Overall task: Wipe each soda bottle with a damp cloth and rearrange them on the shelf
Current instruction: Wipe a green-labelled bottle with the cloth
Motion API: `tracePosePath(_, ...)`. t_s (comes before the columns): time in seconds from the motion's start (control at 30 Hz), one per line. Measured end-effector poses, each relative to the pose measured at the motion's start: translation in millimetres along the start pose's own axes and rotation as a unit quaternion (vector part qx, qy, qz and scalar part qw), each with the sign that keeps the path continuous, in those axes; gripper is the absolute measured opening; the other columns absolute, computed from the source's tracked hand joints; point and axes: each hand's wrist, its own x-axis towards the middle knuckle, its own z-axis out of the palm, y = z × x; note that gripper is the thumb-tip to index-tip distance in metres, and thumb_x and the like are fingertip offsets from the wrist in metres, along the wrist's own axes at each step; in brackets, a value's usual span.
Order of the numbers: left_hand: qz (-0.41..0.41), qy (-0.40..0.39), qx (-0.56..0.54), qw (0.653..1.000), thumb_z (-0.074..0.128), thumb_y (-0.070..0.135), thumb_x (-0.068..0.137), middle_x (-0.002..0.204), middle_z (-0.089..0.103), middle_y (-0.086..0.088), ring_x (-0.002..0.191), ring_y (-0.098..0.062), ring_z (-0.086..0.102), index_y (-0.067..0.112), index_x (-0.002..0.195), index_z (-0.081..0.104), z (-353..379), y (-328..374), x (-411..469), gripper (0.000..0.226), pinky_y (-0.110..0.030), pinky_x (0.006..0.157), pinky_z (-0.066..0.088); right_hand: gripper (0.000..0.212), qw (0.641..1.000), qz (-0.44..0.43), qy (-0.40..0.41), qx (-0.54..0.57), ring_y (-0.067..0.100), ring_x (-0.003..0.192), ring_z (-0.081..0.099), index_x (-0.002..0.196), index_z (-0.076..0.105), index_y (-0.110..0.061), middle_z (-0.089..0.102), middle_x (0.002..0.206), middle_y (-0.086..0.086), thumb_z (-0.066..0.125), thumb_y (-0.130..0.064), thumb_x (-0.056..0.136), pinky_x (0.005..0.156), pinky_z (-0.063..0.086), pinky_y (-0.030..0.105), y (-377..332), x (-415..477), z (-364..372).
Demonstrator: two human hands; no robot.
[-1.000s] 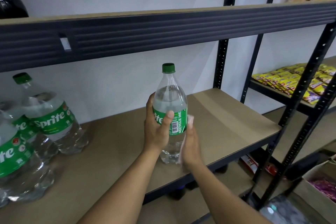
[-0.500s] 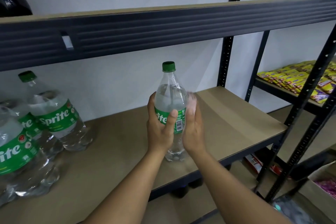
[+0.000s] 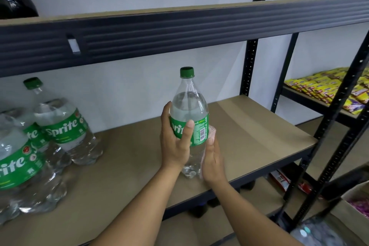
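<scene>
A clear Sprite bottle (image 3: 188, 106) with a green cap and green label stands upright near the front of the brown shelf board (image 3: 249, 136). My left hand (image 3: 175, 146) grips it round the label, thumb in front. My right hand (image 3: 214, 160) lies flat along the bottle's lower right side and presses a pale pink cloth (image 3: 212, 131) against it; only the cloth's top edge shows past my fingertips. Three more Sprite bottles stand at the left of the same shelf, the nearest (image 3: 18, 162) large and close, another (image 3: 65, 126) further back.
A dark metal shelf beam (image 3: 179, 32) runs overhead. A black upright post (image 3: 339, 126) slants down the right side. Yellow snack packets (image 3: 327, 88) lie on the neighbouring rack. A cardboard box (image 3: 357, 201) sits at the bottom right.
My right hand slid the cloth up the bottle's side half a second ago and has now come back down. The bottle has turned a little, showing more of the label.
</scene>
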Motion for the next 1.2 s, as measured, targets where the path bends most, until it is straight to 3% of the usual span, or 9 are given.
tracePosePath(0.2,0.001,-0.040,0.000,0.999,0.070,0.075,0.081,0.146,0.056,-0.009,0.133,-0.027,0.058,0.014,0.155,0.037,-10,-6,17,0.101,-0.056,0.108,0.049,0.083,1.000,-0.003,0.008,0.000,-0.023,0.116,0.051,0.152,0.048,-0.036,0.056,0.131,-0.035,0.016,-0.085,0.093,0.091,0.037,-0.001,0,1,1)
tracePosePath(0.27,-0.002,-0.047,-0.032,0.998,0.067,0.073,0.086,0.142,0.060,-0.003,0.130,-0.026,0.060,0.013,0.153,0.040,-7,-1,19,0.094,-0.050,0.106,0.051,0.090,1.000,-0.016,0.009,0.010,-0.012,0.129,0.051,0.158,0.044,-0.030,0.059,0.142,-0.022,0.017,-0.087,0.093,0.106,0.041,0.012,1,0,1)
tracePosePath(0.37,-0.002,-0.031,-0.048,0.998,0.062,0.074,0.088,0.134,0.064,0.013,0.124,-0.015,0.063,0.012,0.149,0.044,-4,3,15,0.089,-0.026,0.099,0.050,0.063,0.998,-0.049,-0.011,0.049,0.004,0.149,0.040,0.162,0.036,-0.026,0.048,0.158,-0.013,0.024,-0.058,0.110,0.125,0.031,0.036,2,1,5)
tracePosePath(0.5,0.002,-0.028,-0.041,0.999,0.060,0.076,0.088,0.132,0.064,0.019,0.123,-0.012,0.064,0.007,0.149,0.043,-2,5,14,0.093,-0.023,0.098,0.049,0.057,0.989,-0.091,-0.019,0.117,0.025,0.149,0.044,0.160,0.035,-0.017,0.050,0.157,0.004,0.035,-0.047,0.112,0.123,0.032,0.059,-25,16,11)
tracePosePath(0.63,0.013,-0.032,-0.028,0.999,0.056,0.078,0.089,0.135,0.062,0.019,0.125,-0.013,0.063,0.013,0.151,0.043,-4,7,15,0.091,-0.028,0.098,0.053,0.062,0.978,-0.195,0.039,0.053,0.011,0.146,0.047,0.156,0.041,-0.022,0.050,0.157,-0.001,0.040,-0.056,0.105,0.120,0.041,0.042,-94,45,9)
tracePosePath(0.77,0.012,-0.031,-0.031,0.999,0.055,0.077,0.089,0.133,0.063,0.021,0.122,-0.010,0.064,0.014,0.149,0.045,-4,9,14,0.087,-0.019,0.094,0.051,0.065,0.967,-0.251,0.031,0.028,0.002,0.145,0.045,0.156,0.034,-0.031,0.045,0.156,-0.015,0.036,-0.069,0.104,0.116,0.040,0.026,-112,51,9)
tracePosePath(0.87,0.015,-0.028,-0.031,0.999,0.057,0.075,0.090,0.134,0.062,0.022,0.123,-0.011,0.064,0.011,0.149,0.044,-4,6,14,0.088,-0.020,0.096,0.050,0.075,0.977,-0.205,0.026,0.061,0.007,0.151,0.039,0.163,0.032,-0.023,0.040,0.165,-0.008,0.037,-0.069,0.104,0.119,0.036,0.024,-59,30,11)
tracePosePath(1.0,0.010,-0.025,-0.041,0.999,0.059,0.076,0.089,0.129,0.064,0.021,0.120,-0.011,0.065,0.006,0.148,0.043,-5,3,14,0.094,-0.020,0.094,0.051,0.080,0.991,-0.101,-0.011,0.085,0.014,0.152,0.039,0.166,0.022,-0.029,0.041,0.165,-0.006,0.038,-0.074,0.102,0.124,0.036,0.050,-12,-4,15)
tracePosePath(1.2,0.012,-0.016,-0.029,0.999,0.046,0.083,0.090,0.132,0.060,0.032,0.122,-0.002,0.063,0.011,0.151,0.041,-2,7,13,0.095,-0.015,0.092,0.050,0.073,0.981,-0.194,0.021,0.023,-0.001,0.146,0.042,0.161,0.037,-0.023,0.045,0.162,-0.010,0.045,-0.063,0.100,0.117,0.040,0.021,-103,48,7)
